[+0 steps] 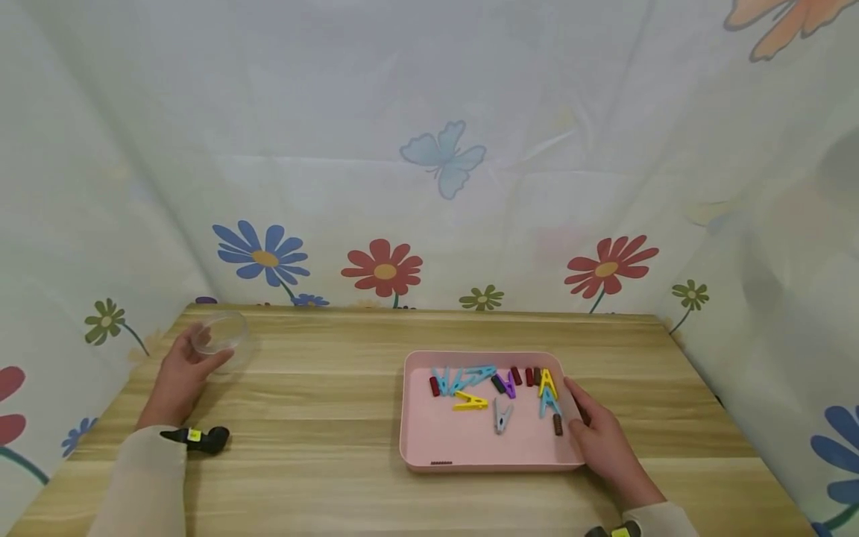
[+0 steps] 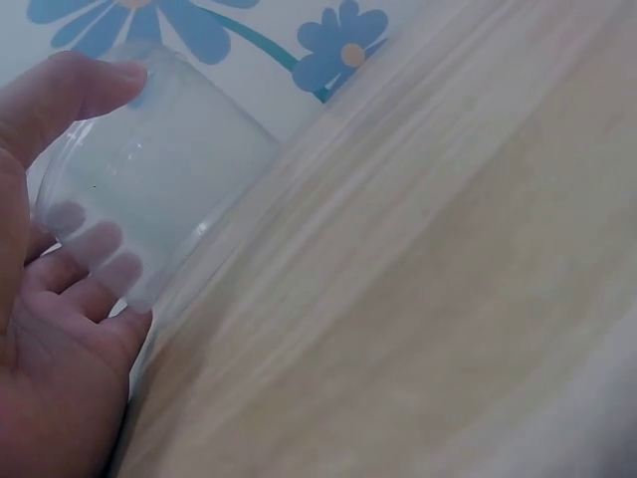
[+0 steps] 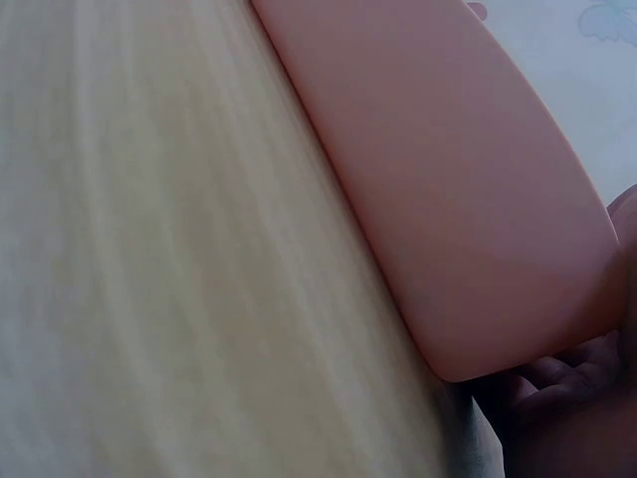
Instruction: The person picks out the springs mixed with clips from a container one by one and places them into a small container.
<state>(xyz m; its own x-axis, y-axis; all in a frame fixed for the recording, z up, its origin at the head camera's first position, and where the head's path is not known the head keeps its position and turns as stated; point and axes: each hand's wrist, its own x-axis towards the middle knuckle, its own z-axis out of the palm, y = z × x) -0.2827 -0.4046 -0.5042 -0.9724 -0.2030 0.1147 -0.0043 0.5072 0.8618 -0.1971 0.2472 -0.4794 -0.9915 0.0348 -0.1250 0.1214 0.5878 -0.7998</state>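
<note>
At the left side of the table, my left hand [image 1: 183, 373] grips a clear round container [image 1: 231, 339]; in the left wrist view the thumb lies at its rim and several fingertips show through its wall. My right hand [image 1: 600, 432] holds the right edge of a pink rectangular tray [image 1: 463, 444], thumb at the rim and fingers round the outer side. In the tray lie light blue clothespins [image 1: 481, 373], yellow clothespins [image 1: 471, 402], a purple clothespin [image 1: 508, 385] and a grey clothespin [image 1: 502, 416]. Several small dark red, green and brown cylinders [image 1: 558, 425] lie among them.
The wood-grain table [image 1: 309, 447] runs back to a white curtain [image 1: 322, 186] printed with flowers and butterflies, which also hangs along both sides. Bare wood lies between the container and the tray. Black wrist bands [image 1: 201, 438] sit at the sleeves.
</note>
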